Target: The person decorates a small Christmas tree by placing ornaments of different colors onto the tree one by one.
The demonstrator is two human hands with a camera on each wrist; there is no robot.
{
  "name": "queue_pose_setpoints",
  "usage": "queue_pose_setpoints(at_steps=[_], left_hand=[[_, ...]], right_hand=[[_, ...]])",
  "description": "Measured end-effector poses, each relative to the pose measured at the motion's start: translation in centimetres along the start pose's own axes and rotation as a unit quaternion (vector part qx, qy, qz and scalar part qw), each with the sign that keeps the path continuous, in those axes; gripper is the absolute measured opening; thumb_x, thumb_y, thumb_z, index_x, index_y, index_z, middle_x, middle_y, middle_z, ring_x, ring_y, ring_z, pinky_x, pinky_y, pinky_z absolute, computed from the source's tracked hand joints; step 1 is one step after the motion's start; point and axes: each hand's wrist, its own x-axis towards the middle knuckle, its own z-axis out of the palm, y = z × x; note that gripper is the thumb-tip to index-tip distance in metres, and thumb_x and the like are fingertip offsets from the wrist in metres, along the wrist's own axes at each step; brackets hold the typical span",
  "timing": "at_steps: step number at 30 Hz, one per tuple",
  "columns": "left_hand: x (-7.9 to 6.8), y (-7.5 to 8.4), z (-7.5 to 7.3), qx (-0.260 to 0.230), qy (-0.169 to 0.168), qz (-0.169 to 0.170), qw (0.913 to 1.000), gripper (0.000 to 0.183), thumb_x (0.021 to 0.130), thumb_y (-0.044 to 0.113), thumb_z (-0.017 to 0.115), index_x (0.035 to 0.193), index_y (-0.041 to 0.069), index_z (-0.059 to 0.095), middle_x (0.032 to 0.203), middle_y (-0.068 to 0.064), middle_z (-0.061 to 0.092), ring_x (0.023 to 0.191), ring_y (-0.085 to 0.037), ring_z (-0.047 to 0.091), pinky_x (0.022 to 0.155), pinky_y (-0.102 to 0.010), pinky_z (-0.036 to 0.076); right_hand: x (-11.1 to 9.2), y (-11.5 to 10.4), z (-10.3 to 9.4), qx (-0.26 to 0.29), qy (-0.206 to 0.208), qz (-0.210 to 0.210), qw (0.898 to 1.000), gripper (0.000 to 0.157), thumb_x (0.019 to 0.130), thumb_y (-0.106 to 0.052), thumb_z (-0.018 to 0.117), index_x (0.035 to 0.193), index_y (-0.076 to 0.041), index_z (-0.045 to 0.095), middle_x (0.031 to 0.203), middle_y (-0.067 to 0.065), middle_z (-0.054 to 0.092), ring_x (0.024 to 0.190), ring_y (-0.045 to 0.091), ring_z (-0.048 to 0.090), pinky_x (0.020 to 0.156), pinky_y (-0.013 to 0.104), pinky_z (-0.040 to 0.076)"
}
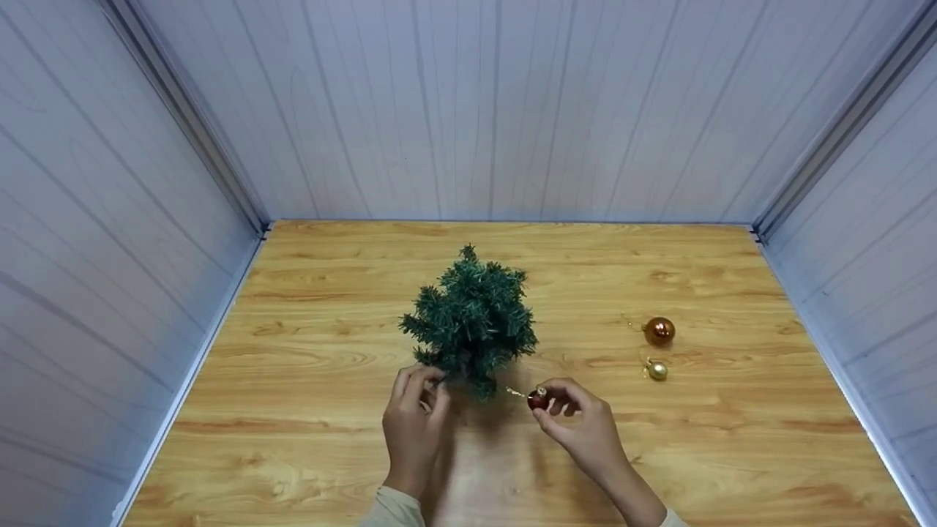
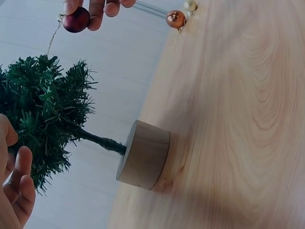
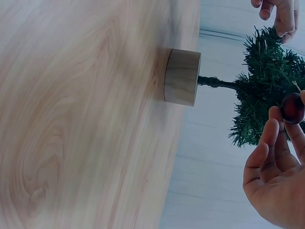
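A small artificial Christmas tree (image 1: pixel 472 315) stands on a round wooden base (image 2: pixel 145 155). At its lower left branches is my left hand (image 1: pixel 417 410), thumb and fingers bent around a branch tip (image 3: pixel 270 36), the grip partly hidden by foliage. My right hand (image 1: pixel 582 421) pinches a dark red Christmas ball (image 3: pixel 292 109) between thumb and fingers, to the right of the tree. From the ball's cap a thin gold loop of string (image 1: pixel 514 391) stretches toward the lower right branches; in the left wrist view the string (image 2: pixel 51 43) reaches down to the green needles.
On the wood-grain table (image 1: pixel 307 439), to the right, lie a shiny copper ball (image 1: pixel 659 331) and a smaller gold ball (image 1: pixel 657 370), each with a string. White panel walls (image 1: pixel 454 110) enclose the table at the back and both sides.
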Motion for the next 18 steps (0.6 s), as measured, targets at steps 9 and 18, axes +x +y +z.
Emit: queue_pose_setpoints(at_steps=[9,18], left_hand=[[0.27,-0.42,-0.12,0.000,0.006,0.001,1.0000,0.027,0.080,-0.007,0.072,0.097,0.013,0.068,0.101,0.000,0.062,0.062,-0.004,0.057,0.051,-0.029,0.051],[0.69,-0.60,-0.40,0.011,0.010,-0.006,0.9999,0.027,0.080,-0.005,0.073,0.099,0.014,0.068,0.101,0.000,0.062,0.061,-0.004,0.056,0.052,-0.025,0.049]], right_hand=[[0.06,0.06,0.12,-0.010,-0.007,-0.011,1.000,0.026,0.078,-0.011,0.082,0.098,-0.023,0.070,0.087,-0.010,0.070,0.074,0.010,0.061,0.070,0.029,0.048],[0.28,-0.37,0.29,0.001,-0.012,-0.023,1.000,0.027,0.078,-0.008,0.081,0.097,-0.024,0.070,0.087,-0.011,0.070,0.074,0.014,0.062,0.069,0.026,0.046]])
